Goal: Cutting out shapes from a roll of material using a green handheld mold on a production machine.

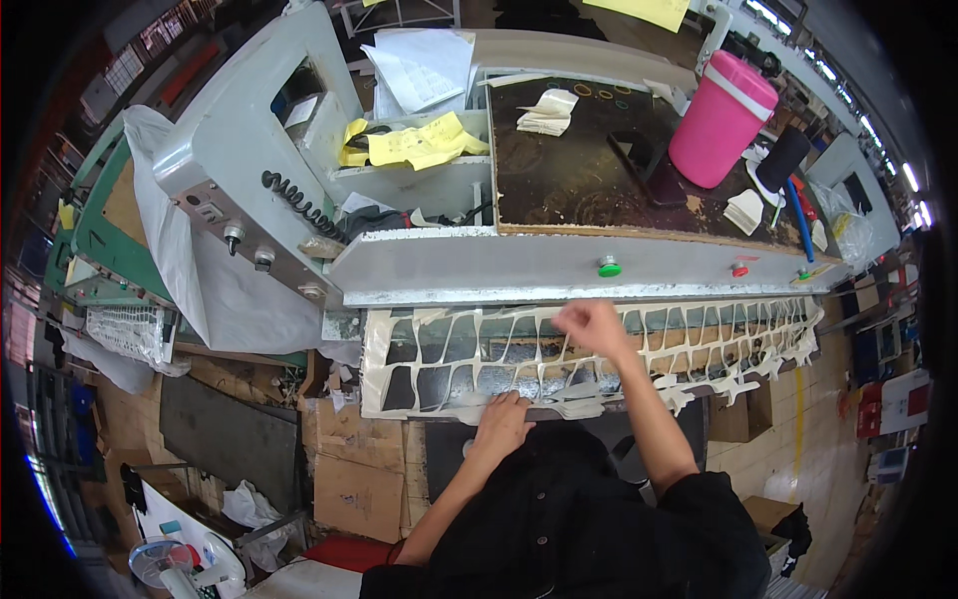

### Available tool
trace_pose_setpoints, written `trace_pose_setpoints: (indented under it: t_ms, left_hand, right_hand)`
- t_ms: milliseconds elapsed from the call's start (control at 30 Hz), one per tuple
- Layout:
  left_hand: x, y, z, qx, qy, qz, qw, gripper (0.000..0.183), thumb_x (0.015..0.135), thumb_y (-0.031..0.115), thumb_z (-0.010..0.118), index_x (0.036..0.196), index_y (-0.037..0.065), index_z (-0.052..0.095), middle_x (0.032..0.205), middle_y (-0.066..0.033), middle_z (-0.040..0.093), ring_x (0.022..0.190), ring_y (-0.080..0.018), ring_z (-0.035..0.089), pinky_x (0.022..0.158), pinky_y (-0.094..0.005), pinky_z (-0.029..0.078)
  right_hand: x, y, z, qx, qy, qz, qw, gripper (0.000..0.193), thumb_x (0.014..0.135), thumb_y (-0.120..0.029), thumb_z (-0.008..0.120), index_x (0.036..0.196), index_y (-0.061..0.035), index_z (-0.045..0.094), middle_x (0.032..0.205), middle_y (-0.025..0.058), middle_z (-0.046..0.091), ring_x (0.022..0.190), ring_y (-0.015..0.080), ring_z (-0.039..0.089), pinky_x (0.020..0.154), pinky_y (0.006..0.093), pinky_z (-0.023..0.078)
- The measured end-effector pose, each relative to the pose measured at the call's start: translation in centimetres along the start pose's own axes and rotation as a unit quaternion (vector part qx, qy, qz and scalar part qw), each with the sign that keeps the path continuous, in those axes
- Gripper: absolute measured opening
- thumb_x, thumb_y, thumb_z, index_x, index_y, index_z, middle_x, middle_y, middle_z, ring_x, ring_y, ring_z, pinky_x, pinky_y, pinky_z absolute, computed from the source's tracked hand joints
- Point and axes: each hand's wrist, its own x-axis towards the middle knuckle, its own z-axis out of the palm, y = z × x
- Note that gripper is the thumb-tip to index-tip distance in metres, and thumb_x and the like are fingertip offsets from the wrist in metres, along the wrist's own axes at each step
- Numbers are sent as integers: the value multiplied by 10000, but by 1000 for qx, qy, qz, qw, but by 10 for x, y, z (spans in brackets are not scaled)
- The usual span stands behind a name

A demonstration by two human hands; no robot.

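Note:
A cream-coloured sheet with rows of cut-out openings lies lengthwise along the front of a grey machine, over a dark and brown surface. At its near edge, left of the middle, my left hand rests with the fingers lying on the sheet. Farther across and to the right, my right hand is closed over the sheet's far part, its fingers curled. Whatever those fingers pinch is hidden. Toward the right end, ragged cream strips hang over the near edge.
Behind the sheet rises the machine's front panel with a green button and a red button. On its brown top stand a pink jug and a dark phone. Yellow papers fill a side tray. Cardboard lies below left.

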Motion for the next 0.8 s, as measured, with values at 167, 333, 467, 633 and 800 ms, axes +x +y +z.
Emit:
trace_pose_setpoints:
  t_ms: [167, 333, 467, 633, 800]
  left_hand:
    - [6, 5, -15, -14, 24, 6, 1000, 377, 827, 207, 875, 1139, 36, 749, 1109, -165, 686, 1124, -375, 667, 995, -477, 512]
    - [6, 3, -25, -43, 21, 32, 998, 403, 814, 253, 888, 1132, 39, 764, 1116, -170, 696, 1132, -380, 672, 999, -485, 519]
    - [5, 17, -26, 13, 2, -42, 999, 467, 785, 304, 910, 1146, 43, 769, 1138, -171, 705, 1152, -393, 665, 1014, -505, 516]
    - [-5, 13, -14, 11, 86, -6, 996, 455, 779, 307, 912, 1106, 29, 762, 1089, -187, 696, 1114, -405, 660, 981, -515, 507]
    - [-6, 6, -10, 17, 82, 11, 996, 443, 775, 329, 915, 1063, 28, 764, 1057, -189, 690, 1070, -419, 658, 957, -515, 504]
  right_hand:
    - [-99, 10, 14, -117, -142, 56, 981, 386, 844, -418, 879, 939, -55, 791, 855, 120, 782, 808, 319, 761, 751, 444, 599]
    - [-164, 15, 33, -150, -54, -28, 987, 553, 751, -419, 948, 1124, -63, 748, 1087, 144, 718, 1095, 386, 684, 986, 478, 542]
    - [-161, 20, 53, -198, 8, -4, 980, 564, 650, -365, 1000, 1046, -77, 721, 1041, 119, 695, 1088, 375, 667, 966, 486, 519]
    - [-159, 24, 50, -205, -6, 14, 979, 515, 636, -383, 1002, 959, -93, 725, 970, 117, 692, 1034, 358, 680, 930, 479, 496]
    - [-161, 20, 49, -203, -5, 6, 979, 528, 646, -420, 996, 957, -85, 731, 973, 132, 691, 1015, 376, 681, 905, 486, 501]
